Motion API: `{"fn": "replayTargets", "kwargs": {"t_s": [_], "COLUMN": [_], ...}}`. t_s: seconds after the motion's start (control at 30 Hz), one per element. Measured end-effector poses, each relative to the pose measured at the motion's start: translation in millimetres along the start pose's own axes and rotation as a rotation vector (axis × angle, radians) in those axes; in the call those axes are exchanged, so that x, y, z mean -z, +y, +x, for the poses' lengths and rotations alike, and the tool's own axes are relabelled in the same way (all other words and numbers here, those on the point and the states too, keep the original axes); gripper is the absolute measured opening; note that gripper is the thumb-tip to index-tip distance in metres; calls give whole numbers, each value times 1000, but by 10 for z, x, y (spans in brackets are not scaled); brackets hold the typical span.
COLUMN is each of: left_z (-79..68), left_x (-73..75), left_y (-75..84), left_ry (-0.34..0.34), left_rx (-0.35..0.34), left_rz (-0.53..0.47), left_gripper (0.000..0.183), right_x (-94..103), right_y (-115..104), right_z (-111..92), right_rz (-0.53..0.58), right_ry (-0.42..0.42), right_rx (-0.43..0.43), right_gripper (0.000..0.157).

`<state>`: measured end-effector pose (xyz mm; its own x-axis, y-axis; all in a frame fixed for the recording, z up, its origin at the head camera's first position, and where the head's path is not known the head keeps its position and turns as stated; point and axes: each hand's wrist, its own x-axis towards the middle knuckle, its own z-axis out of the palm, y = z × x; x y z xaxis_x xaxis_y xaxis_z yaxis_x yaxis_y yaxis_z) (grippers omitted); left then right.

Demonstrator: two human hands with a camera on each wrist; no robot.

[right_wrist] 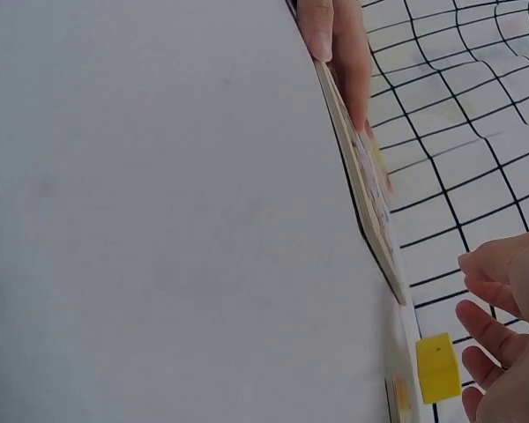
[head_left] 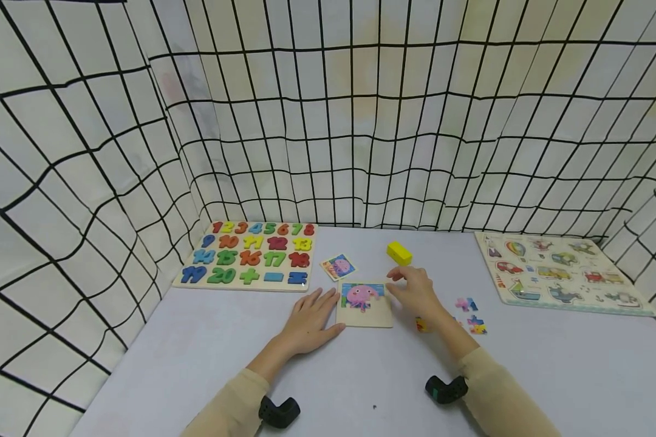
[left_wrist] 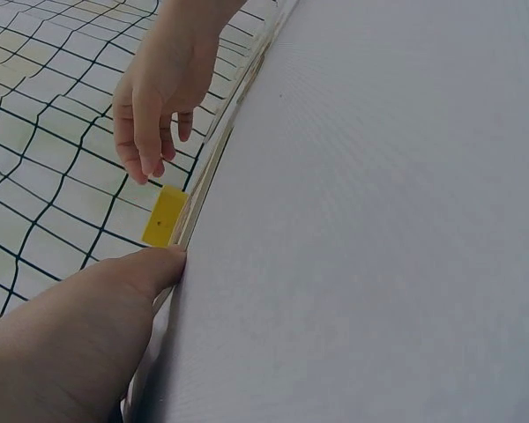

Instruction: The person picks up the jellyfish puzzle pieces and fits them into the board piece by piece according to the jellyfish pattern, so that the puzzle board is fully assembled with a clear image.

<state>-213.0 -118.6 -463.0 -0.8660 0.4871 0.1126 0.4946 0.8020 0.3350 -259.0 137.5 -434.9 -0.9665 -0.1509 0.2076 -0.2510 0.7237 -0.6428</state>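
A small wooden jigsaw board lies on the table, its upper part filled with pieces showing a pink octopus and its lower part bare wood. My left hand rests at the board's left side with fingers extended, the thumb near its front left corner. Over the board's right edge hovers my right hand, fingers loosely bent. In the right wrist view, nothing shows between the right fingers. Several loose jigsaw pieces lie to the right, partly hidden by the right forearm.
Behind the board are a small octopus picture card and a yellow block. A number puzzle board lies at the back left, a picture puzzle board at the back right. Black netting and white walls enclose the table.
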Motion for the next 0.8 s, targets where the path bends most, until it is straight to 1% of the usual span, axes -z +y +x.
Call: {"fn": "replayTargets", "kwargs": {"t_s": [0.13,0.23,0.43,0.63,0.8], "left_z": [5,3,6,17,14], "left_x": [0,1,4,-15,-16], "left_y": [3,6,2,-16,-13], "left_ry": [4,1,3,18,8], "left_rx": [-2,0,1,-15,-1], "left_rz": [1,4,10,1,2], "left_gripper": [67,68,68,67,68], "right_x": [112,189,350,531,666], "right_y": [128,246,426,584,724], "right_z": [-30,-64,-142,-272,-382], "right_rz": [10,21,11,-1,-56], "right_ry": [-14,-11,-1,-22,-33], "right_rx": [-52,-60,-16,-22,13], "right_gripper": [21,22,24,27,28]}}
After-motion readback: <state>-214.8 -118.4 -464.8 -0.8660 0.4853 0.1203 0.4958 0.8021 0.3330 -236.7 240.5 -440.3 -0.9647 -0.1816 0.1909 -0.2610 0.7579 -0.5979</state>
